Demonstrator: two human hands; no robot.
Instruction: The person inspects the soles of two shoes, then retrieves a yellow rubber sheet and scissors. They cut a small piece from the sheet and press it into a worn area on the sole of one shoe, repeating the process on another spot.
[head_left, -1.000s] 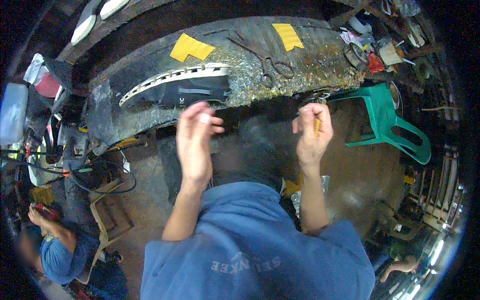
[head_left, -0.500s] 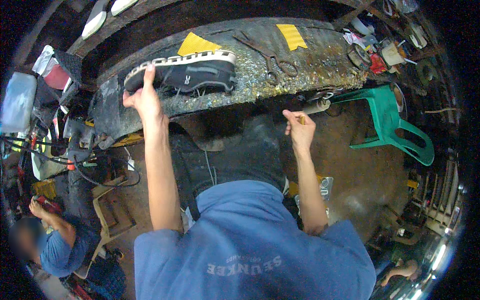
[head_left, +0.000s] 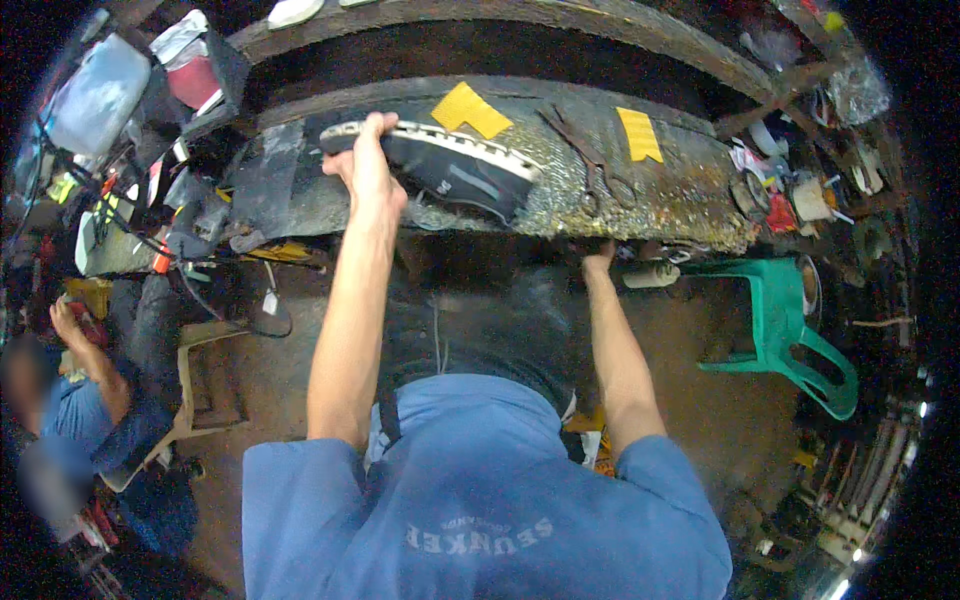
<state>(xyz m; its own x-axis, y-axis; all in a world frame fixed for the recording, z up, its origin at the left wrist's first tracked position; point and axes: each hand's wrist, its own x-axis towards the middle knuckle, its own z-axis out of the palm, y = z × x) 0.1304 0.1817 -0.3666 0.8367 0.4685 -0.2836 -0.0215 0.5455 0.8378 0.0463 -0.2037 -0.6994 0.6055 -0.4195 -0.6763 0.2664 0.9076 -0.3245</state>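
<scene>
Sneaker (head_left: 455, 172) — black, ridged white sole — gripped by left hand (head_left: 365, 165); right hand (head_left: 598, 262) unreadable.

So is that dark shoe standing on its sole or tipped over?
Tipped on its side: the shoe lies on the workbench with its white sole edge facing up, the left hand gripping its heel end.

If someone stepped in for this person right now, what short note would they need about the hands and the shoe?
Left hand: gripping the heel end of the black sports shoe with white sole, which lies on the worn, glue-stained workbench.
Right hand: at the bench's front edge, partly hidden; whether it holds anything cannot be told.
Nearby: two yellow pieces, metal pliers.
Done: shoe is on the bench.
Left: any work on the shoe; none is visible.
</scene>
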